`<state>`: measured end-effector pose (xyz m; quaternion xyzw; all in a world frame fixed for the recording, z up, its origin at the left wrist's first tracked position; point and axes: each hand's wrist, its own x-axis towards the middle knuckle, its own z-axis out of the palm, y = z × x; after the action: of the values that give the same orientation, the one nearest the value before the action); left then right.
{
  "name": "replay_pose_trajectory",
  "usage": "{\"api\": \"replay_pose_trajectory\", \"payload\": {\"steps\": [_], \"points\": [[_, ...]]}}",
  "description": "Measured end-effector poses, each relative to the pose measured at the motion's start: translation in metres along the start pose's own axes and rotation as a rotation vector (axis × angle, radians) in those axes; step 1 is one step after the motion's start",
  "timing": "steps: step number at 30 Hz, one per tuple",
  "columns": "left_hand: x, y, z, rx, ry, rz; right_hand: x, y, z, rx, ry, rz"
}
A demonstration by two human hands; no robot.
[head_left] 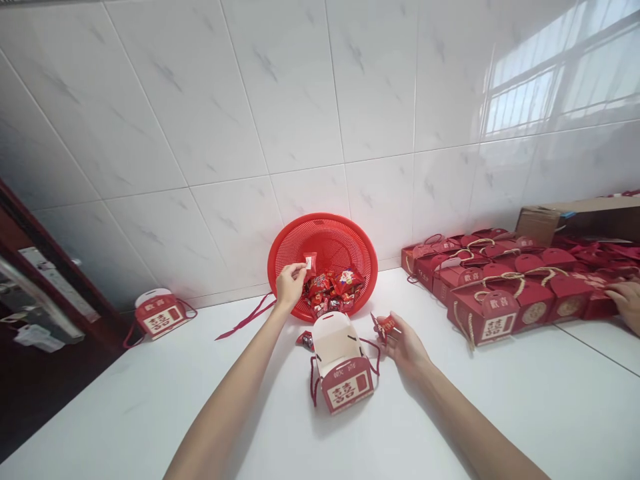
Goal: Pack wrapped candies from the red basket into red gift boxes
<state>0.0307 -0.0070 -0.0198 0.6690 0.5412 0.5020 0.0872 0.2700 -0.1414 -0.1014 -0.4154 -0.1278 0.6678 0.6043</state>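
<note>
My left hand (290, 285) is over the near left rim of a red plastic basket (280, 257), pinching a wrapped candy (311, 263) with a pale patch on its red wrapper. Below it, several red-wrapped candies (327, 287) lie in the basket. My right hand (404, 343) is closed on another red candy packet (384, 326), just right of an open gift box (348, 392). That box is red and white with cord handles, stands upright on the white table, and its lid flaps are up. One dark-red wrapped candy (305, 341) rests on the table left of the box.
A closed-looking red gift box (160, 315) sits at the left, near a loose red cord (243, 321). Rows of red boxes (500, 303) with rope handles fill the right, beside a cardboard carton (543, 225). Another person's hand (626, 301) touches them at the right edge.
</note>
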Motion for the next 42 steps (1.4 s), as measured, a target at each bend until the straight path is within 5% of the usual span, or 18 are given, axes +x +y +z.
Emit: {"api": "replay_pose_trajectory", "payload": {"steps": [3,7,10,18,25,28,34,42], "points": [[-0.007,0.0,-0.002,0.206,-0.171,0.079,-0.001,-0.001,0.001,-0.003,0.007,-0.002],[-0.028,-0.005,-0.009,0.414,-0.604,0.096,-0.001,-0.002,0.002,-0.002,0.004,0.001],[-0.046,-0.007,-0.01,0.546,-0.725,0.132,0.0,-0.001,0.002,-0.009,-0.002,0.002],[-0.061,0.001,-0.004,0.459,-0.75,0.089,0.0,-0.003,0.002,-0.022,0.011,-0.017],[-0.074,-0.005,-0.005,0.606,-0.68,0.1,-0.002,-0.005,0.004,-0.013,-0.005,-0.036],[-0.077,-0.01,-0.005,0.43,-0.623,0.07,-0.001,-0.005,0.004,-0.004,-0.025,-0.051],[-0.075,-0.014,-0.018,-0.17,-0.37,-0.268,-0.002,-0.006,0.001,0.024,-0.085,-0.104],[-0.083,0.035,-0.054,-0.552,-0.322,-0.182,-0.015,-0.02,0.006,-0.078,-0.242,-0.311]]}}
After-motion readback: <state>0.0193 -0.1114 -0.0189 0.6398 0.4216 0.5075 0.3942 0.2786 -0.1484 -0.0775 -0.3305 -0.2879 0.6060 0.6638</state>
